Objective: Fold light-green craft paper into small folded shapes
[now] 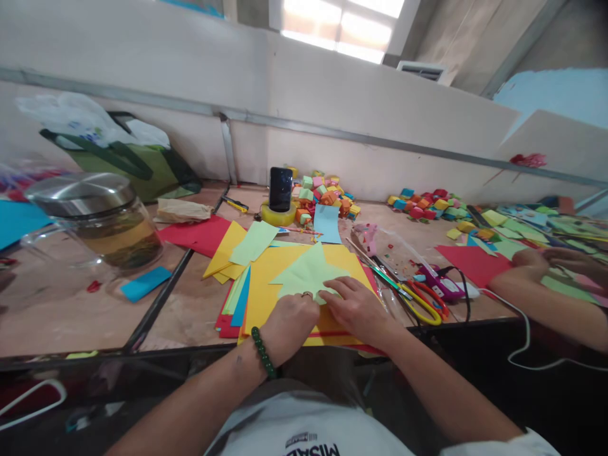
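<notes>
A pale green sheet of paper (304,271) with creases and a pointed outline lies on a stack of yellow paper (266,278). My left hand (293,320) is closed at the sheet's near edge, its fingers curled and partly hidden; a ring and a green bead bracelet show on it. Beside it, my right hand (357,309) rests on the sheet's near right part with fingers stretched out and slightly apart. Red, blue and green sheets stick out from under the yellow stack. A smaller green piece (254,242) overlaps yellow paper at the upper left.
Scissors with yellow handles (430,311) and a purple glue gun (441,283) lie right of the stack. A phone (280,189) stands on a tape roll (278,214) near folded paper cubes (327,196). A glass tea jar (118,231) stands left. Another person's hands (527,269) are at right.
</notes>
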### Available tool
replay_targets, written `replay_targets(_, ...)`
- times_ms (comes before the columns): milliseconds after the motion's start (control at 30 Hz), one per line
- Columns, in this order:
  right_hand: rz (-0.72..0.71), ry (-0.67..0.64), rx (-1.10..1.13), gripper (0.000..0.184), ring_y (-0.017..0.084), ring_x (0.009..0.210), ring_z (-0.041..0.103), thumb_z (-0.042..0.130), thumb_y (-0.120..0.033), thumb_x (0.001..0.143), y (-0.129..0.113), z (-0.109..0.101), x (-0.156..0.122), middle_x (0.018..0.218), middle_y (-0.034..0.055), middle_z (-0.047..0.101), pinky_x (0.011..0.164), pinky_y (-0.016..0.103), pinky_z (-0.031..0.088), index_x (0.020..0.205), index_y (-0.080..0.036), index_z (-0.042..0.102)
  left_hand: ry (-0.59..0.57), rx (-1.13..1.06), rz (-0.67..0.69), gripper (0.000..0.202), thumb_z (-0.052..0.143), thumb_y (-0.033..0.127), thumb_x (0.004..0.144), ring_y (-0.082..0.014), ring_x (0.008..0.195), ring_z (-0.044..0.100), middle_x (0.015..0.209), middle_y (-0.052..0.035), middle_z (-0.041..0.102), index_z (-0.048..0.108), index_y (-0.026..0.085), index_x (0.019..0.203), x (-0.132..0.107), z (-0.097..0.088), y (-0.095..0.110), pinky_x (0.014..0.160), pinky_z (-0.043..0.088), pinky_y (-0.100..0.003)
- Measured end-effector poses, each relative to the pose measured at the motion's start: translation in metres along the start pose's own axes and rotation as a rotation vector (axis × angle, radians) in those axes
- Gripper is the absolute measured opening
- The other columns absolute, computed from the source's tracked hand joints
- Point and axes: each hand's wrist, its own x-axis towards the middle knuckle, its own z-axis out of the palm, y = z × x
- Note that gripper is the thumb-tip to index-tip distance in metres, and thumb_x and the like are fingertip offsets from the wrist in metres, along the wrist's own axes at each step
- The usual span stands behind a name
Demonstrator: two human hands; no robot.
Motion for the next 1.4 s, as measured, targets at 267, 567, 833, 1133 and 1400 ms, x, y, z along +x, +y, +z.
replay_targets(267,-0.043,0.075,0.056,0.017,0.018,0.082,0.060,0.050,-0.006,0.086,0.007,0.009,-0.005,0.089,0.0085,0.069,0.074,0.030,0.050,0.086,-0.017,0.063,0.193,0.010,0.065,0.016,0.056,0.007,0.084,-0.0233,0.089,0.064,0.082,-0.0101,0.068,0.067,0.014,0.075,-0.009,0.018,-0.037,0.081,0.052,-0.037)
replay_targets(567,0.013,-0.139,-0.054,0.014,0.019,0.069,0.055,0.053,-0.006,0.082,-0.019,0.016,0.008,0.073,0.0058,0.063,0.059,0.030,0.043,0.077,-0.017,0.060,0.155,-0.126,0.000,0.021,0.049,0.006,0.081,-0.0254,0.089,0.058,0.096,-0.0118,0.063,0.062,0.012,0.096,-0.014,0.037,-0.013,0.081,0.048,-0.041)
replay_targets(833,0.105,-0.244,0.578,0.024,0.017,0.101,0.061,0.051,-0.010,0.085,0.028,0.005,-0.004,0.108,0.0072,0.068,0.090,0.032,0.049,0.097,-0.021,0.069,0.285,-0.214,0.022,0.028,0.052,0.019,0.086,-0.0282,0.104,0.055,0.112,-0.0159,0.061,0.060,0.015,0.112,-0.029,0.042,-0.004,0.090,0.048,-0.045)
replay_targets(1133,0.345,-0.317,0.969,0.034,0.017,0.073,0.062,0.066,-0.050,0.078,0.058,0.022,0.016,0.076,0.0035,0.067,0.068,0.028,0.049,0.074,-0.017,0.067,0.313,-0.299,0.059,0.035,0.057,0.020,0.083,-0.0300,0.107,0.053,0.115,-0.0166,0.060,0.060,0.012,0.118,-0.032,0.047,-0.004,0.093,0.046,-0.048)
replay_targets(1400,0.257,-0.225,0.996,0.034,0.016,0.082,0.059,0.062,-0.050,0.083,0.063,0.029,0.014,0.087,0.0051,0.063,0.077,0.030,0.047,0.072,-0.018,0.067,0.328,-0.371,0.080,0.029,0.056,0.016,0.081,-0.0275,0.104,0.057,0.110,-0.0131,0.065,0.060,0.013,0.110,-0.033,0.044,-0.007,0.094,0.047,-0.048)
